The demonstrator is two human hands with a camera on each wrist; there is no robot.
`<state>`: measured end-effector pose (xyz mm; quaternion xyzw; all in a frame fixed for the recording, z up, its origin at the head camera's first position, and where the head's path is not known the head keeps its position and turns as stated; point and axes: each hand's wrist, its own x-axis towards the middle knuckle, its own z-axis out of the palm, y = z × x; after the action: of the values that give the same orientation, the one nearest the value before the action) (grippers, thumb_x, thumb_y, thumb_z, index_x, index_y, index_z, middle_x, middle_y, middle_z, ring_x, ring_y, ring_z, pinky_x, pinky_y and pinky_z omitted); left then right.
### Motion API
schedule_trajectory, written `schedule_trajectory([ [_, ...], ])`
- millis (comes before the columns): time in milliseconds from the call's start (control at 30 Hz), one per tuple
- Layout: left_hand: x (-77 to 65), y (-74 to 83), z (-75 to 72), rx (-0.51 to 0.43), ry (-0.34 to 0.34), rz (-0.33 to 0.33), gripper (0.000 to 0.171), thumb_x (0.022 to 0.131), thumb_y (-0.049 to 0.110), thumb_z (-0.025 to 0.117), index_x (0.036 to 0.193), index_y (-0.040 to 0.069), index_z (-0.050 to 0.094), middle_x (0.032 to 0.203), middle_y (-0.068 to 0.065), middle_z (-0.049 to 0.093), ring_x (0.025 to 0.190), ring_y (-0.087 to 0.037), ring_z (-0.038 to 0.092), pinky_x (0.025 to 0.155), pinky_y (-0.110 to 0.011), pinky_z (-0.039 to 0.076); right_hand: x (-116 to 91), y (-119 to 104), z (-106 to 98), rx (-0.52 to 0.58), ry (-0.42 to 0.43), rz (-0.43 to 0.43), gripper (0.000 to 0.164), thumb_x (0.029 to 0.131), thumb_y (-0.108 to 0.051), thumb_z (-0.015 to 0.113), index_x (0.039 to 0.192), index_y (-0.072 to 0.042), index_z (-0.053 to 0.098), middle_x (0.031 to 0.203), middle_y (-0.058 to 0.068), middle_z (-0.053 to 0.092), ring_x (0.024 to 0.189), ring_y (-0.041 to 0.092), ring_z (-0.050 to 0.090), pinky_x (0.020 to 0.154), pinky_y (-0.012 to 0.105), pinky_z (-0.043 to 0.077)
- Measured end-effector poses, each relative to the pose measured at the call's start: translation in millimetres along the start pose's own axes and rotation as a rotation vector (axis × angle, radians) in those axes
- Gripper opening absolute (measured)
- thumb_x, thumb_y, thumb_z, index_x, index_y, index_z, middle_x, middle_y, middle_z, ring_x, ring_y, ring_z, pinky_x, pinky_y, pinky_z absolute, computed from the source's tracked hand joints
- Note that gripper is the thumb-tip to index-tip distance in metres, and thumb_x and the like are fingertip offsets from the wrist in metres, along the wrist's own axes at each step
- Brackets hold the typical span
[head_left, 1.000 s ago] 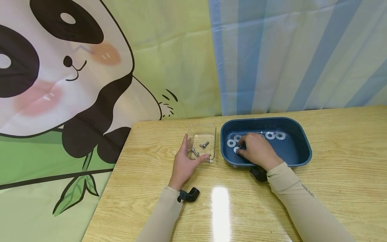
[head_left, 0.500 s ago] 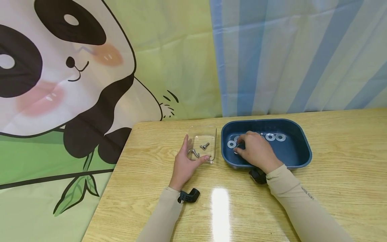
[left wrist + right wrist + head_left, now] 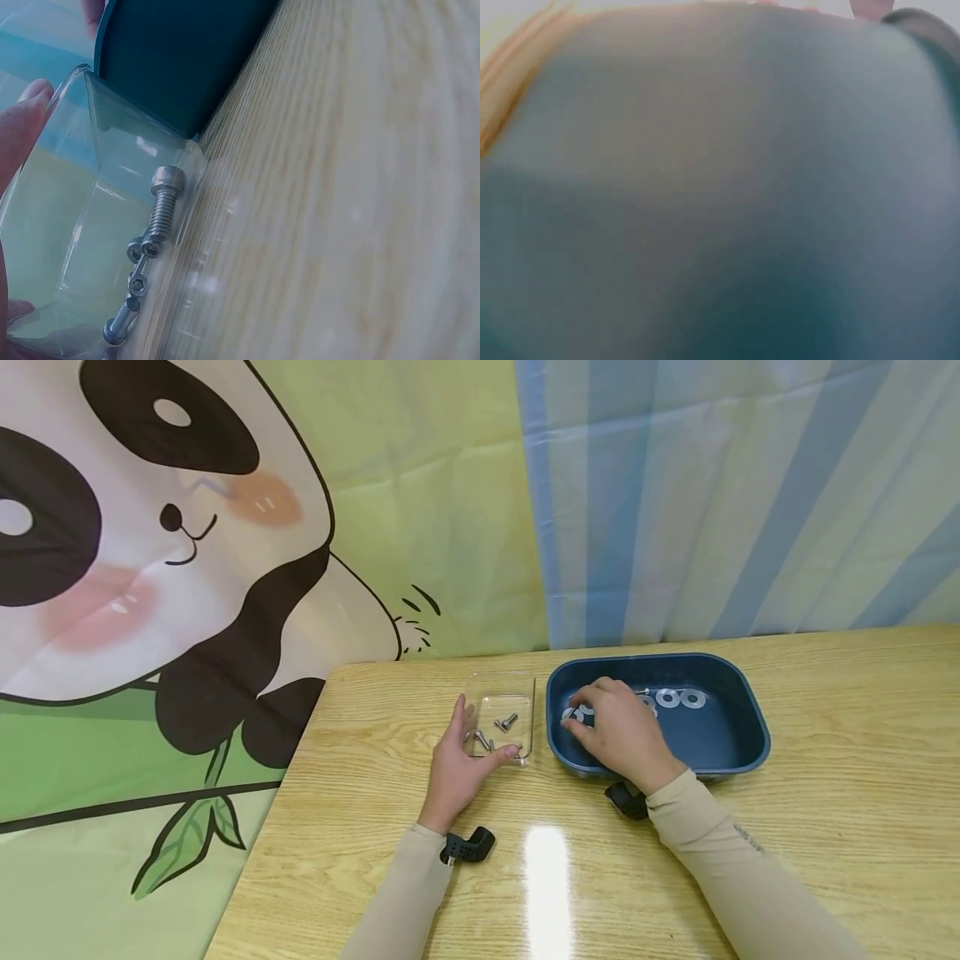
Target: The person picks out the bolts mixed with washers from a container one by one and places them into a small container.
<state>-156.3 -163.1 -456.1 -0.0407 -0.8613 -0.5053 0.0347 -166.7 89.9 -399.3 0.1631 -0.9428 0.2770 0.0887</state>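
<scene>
My left hand (image 3: 461, 768) holds a clear plastic box (image 3: 495, 700) from its left and near sides, thumb across the near rim. Several socket-head screws (image 3: 166, 196) lie on the box's bottom, close up in the left wrist view. My right hand (image 3: 626, 731) reaches into a blue bin (image 3: 723, 739). Its thumb and index finger pinch what looks like a small screw (image 3: 577, 711), mostly hidden, above the flat washers (image 3: 572, 717) at the bin's left end. More washers (image 3: 667, 698) lie toward the back. The right wrist view shows mostly the blurred bin wall (image 3: 705, 150).
Box and bin stand close together on a wooden table (image 3: 360, 735), the bin on the right. One thin screw (image 3: 642, 692) lies near the bin's back wall. A panda-printed cloth (image 3: 450, 527) hangs behind the table.
My right hand has shifted slightly left inside the bin, toward the left washers. Another washer now shows behind it. My left hand and the clear box have stayed in place.
</scene>
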Motion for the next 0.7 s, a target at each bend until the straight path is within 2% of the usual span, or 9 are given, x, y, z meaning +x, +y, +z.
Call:
schedule_trajectory([
  [200, -0.5, 0.2, -0.2, 0.009, 0.001, 0.002, 0.116, 0.076, 0.056, 0.083, 0.163, 0.024, 0.012, 0.16, -0.008, 0.037, 0.141, -0.021, 0.043, 0.112, -0.045, 0.039, 1, -8, 3, 0.001, 0.046, -0.025, 0.032, 0.089, -0.027, 0.08, 0.108, -0.002, 0.074, 0.111, 0.017, 0.066, 0.099, 0.033, 0.06, 0.08, 0.046, 0.054],
  [700, -1.4, 2.3, -1.0, 0.005, -0.003, 0.001, 0.116, 0.077, 0.056, 0.083, 0.163, 0.025, 0.011, 0.16, -0.007, 0.037, 0.142, -0.021, 0.042, 0.112, -0.046, 0.039, 5, -25, 8, 0.033, 0.084, -0.057, 0.031, 0.088, -0.024, 0.081, 0.109, -0.003, 0.074, 0.112, 0.016, 0.065, 0.101, 0.032, 0.06, 0.081, 0.045, 0.054],
])
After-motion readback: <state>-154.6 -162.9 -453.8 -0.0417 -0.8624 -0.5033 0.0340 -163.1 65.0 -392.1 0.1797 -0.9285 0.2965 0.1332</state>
